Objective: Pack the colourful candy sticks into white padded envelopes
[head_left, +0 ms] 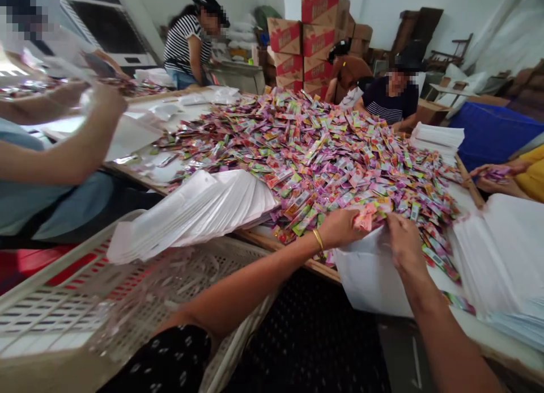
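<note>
My left hand (342, 228), with a gold bracelet at the wrist, is closed around a few small pink and orange packets (365, 217). Beside it on the right, my right hand (403, 237) pinches the upper edge of a white bag (374, 274), which hangs over the table's front edge. The packets are at the bag's mouth, between both hands. Just beyond my hands a large heap of small colourful packets (314, 149) covers the table. A fanned stack of white bags (204, 211) lies to the left, and another stack (497, 251) lies to the right.
A white plastic crate (46, 313) stands below the table's edge at the left. At the near left a person's blurred hands (100, 106) hold a clear bag. Several people work around the table. Stacked cartons (289, 38) and a blue container (493, 135) stand behind.
</note>
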The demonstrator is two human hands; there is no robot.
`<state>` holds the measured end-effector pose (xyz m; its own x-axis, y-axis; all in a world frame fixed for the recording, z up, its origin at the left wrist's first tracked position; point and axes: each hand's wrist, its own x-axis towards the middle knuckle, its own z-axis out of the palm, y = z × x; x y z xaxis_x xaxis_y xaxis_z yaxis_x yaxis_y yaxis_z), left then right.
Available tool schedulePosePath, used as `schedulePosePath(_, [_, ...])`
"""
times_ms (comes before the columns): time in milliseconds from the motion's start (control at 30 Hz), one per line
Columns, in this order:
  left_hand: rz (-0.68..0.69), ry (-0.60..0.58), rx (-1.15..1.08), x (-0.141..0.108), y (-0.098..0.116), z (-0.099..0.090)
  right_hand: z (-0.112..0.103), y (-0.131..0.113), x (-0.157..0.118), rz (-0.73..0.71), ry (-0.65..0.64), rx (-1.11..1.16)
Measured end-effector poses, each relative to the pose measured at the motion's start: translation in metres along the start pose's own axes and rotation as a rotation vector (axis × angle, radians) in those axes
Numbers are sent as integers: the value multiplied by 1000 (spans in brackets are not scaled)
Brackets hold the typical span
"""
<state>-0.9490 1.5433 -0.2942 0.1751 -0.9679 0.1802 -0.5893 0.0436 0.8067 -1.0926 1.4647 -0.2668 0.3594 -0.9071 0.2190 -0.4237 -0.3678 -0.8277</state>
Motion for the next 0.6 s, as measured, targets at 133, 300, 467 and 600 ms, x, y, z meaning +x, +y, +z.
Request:
schedulePosePath(133, [168, -74, 304, 12, 40, -56, -4, -38, -2, -146, 191, 104])
schedulePosePath(300, [227, -167, 506, 21, 71, -83, 7, -42, -10, -146, 317, 404])
schedulePosePath(467, [333, -192, 469, 24, 79, -92, 17, -30, -17, -114, 361, 562])
schedulePosePath(600, [280, -437, 582, 29, 77, -81, 19, -21, -21, -77, 371, 482])
